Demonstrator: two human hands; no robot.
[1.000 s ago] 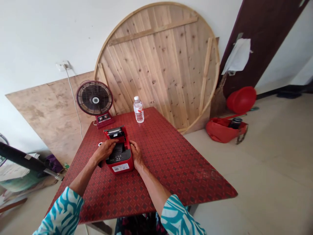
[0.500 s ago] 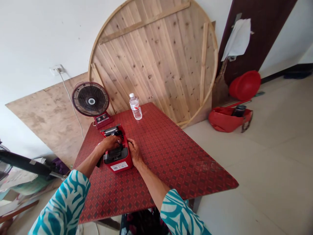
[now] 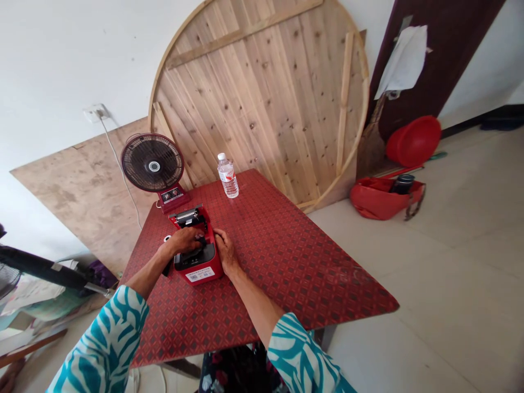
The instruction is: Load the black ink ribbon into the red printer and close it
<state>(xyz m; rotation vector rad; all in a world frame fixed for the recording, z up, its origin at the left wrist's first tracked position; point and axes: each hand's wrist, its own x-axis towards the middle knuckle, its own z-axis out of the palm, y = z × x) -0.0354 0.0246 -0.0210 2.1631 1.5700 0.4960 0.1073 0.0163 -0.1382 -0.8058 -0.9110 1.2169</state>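
Observation:
A red and black label printer (image 3: pixel 200 274) stands on the table with its lid (image 3: pixel 189 218) tipped up at the far side. A white sticker (image 3: pixel 200 274) is on its near face. My left hand (image 3: pixel 186 240) reaches into the top of the printer, its fingers bent down into the black interior; what the fingertips grip, if anything, is hidden. My right hand (image 3: pixel 225 248) lies against the printer's right side, fingers curled at the rim and holding it steady. Beside my left wrist, a small white roll (image 3: pixel 167 238) shows on the tabletop.
A patterned red table (image 3: pixel 295 262) bears a water bottle (image 3: pixel 228 176) and a small fan (image 3: pixel 153 166) at the back. Behind it leans a large round wooden tabletop (image 3: pixel 262 98). On the floor to the right lie a red bag (image 3: pixel 370 199) and a red basin (image 3: pixel 414 142).
The view has shifted slightly. My left hand has moved a little within the printer, and the white roll beside it shows more clearly. My right hand stays at the printer's side.

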